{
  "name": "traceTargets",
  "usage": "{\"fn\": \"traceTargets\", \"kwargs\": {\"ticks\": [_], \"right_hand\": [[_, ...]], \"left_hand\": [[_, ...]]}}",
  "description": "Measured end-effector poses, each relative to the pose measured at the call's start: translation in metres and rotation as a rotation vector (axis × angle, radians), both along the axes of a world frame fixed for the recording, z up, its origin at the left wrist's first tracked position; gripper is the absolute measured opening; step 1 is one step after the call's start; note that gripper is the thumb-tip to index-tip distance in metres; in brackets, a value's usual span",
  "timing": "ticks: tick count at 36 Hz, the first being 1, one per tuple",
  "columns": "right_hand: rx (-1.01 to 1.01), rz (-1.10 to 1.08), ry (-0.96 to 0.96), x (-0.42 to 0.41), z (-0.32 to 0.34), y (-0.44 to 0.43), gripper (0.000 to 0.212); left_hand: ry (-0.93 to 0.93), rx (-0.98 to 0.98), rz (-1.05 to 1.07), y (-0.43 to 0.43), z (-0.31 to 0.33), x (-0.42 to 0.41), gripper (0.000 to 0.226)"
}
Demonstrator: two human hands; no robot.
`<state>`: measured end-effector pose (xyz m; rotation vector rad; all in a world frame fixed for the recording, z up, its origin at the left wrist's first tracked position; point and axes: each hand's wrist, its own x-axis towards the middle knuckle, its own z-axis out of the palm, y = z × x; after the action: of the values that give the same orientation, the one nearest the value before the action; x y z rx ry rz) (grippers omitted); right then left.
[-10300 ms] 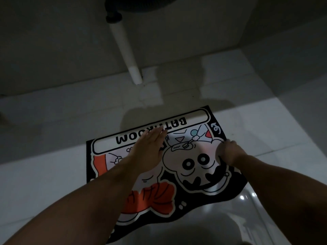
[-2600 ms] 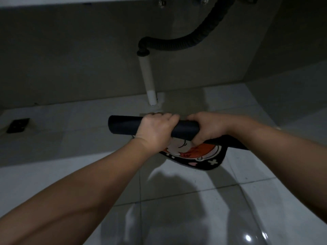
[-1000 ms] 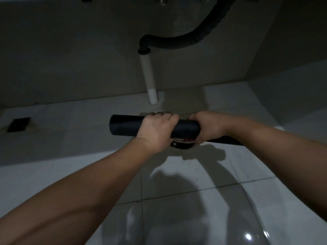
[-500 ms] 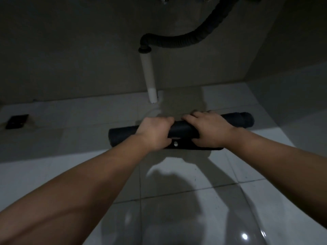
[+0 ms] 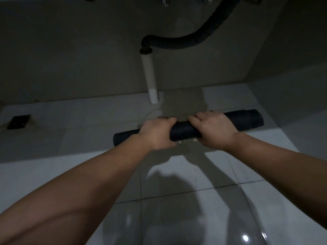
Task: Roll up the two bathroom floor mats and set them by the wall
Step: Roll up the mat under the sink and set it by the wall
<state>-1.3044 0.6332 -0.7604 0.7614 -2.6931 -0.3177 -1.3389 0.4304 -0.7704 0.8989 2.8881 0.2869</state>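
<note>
A floor mat [image 5: 184, 132] is rolled into a tight black tube, lying crosswise above the white tiled floor, its right end raised a little toward the wall. My left hand [image 5: 157, 134] grips the tube left of its middle, fingers curled over the top. My right hand [image 5: 215, 129] presses on it just right of the middle, fingers wrapped over it. The tube's printed face is hidden inside the roll. Only this one mat is in view.
A white drain pipe [image 5: 150, 80] drops to the floor at the back wall, joined to a black corrugated hose [image 5: 191, 42]. A dark floor drain [image 5: 18, 122] sits at the far left. A side wall [image 5: 292, 50] closes the right.
The mat went from flat on the floor to fully rolled. In the last second the hanging printed flap disappeared into the roll, and the tube's right end swung out toward the wall.
</note>
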Motion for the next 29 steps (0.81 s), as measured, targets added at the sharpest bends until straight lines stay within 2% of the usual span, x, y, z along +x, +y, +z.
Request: {"fn": "traceTargets", "kwargs": {"ticks": [2, 4, 7, 9, 12, 14, 19, 22, 24, 29], "right_hand": [[0.007, -0.02, -0.019, 0.0, -0.001, 0.0, 0.049], [0.007, -0.044, -0.123, -0.002, 0.001, -0.001, 0.057], [-0.186, -0.163, -0.542, -0.009, 0.013, -0.001, 0.071], [-0.347, -0.209, -0.717, -0.014, 0.019, 0.003, 0.068], [-0.389, -0.231, -0.729, -0.014, 0.025, 0.009, 0.056], [-0.32, -0.251, -0.696, -0.011, 0.025, 0.011, 0.048], [-0.039, -0.074, -0.155, 0.0, 0.006, 0.025, 0.037], [-0.067, -0.034, -0.021, 0.009, 0.002, 0.034, 0.038], [-0.064, -0.03, -0.058, 0.012, 0.0, 0.039, 0.04], [-0.098, -0.251, -0.51, 0.02, 0.014, 0.064, 0.047]], "left_hand": [[0.047, 0.003, 0.001, 0.001, 0.001, 0.0, 0.055], [0.123, -0.019, 0.0, 0.0, 0.001, 0.002, 0.05], [0.342, -0.071, -0.022, -0.004, 0.0, 0.004, 0.046], [0.455, -0.086, -0.038, -0.009, -0.001, 0.003, 0.05], [0.558, -0.041, -0.059, -0.01, -0.005, 0.001, 0.058], [0.524, -0.057, -0.075, -0.007, -0.007, 0.001, 0.06], [0.122, -0.031, -0.025, 0.005, -0.005, -0.003, 0.073], [0.032, -0.016, -0.033, 0.013, -0.006, -0.001, 0.054], [0.058, 0.003, -0.046, 0.018, -0.008, 0.001, 0.04], [0.147, 0.023, -0.124, 0.039, -0.008, 0.003, 0.03]]}}
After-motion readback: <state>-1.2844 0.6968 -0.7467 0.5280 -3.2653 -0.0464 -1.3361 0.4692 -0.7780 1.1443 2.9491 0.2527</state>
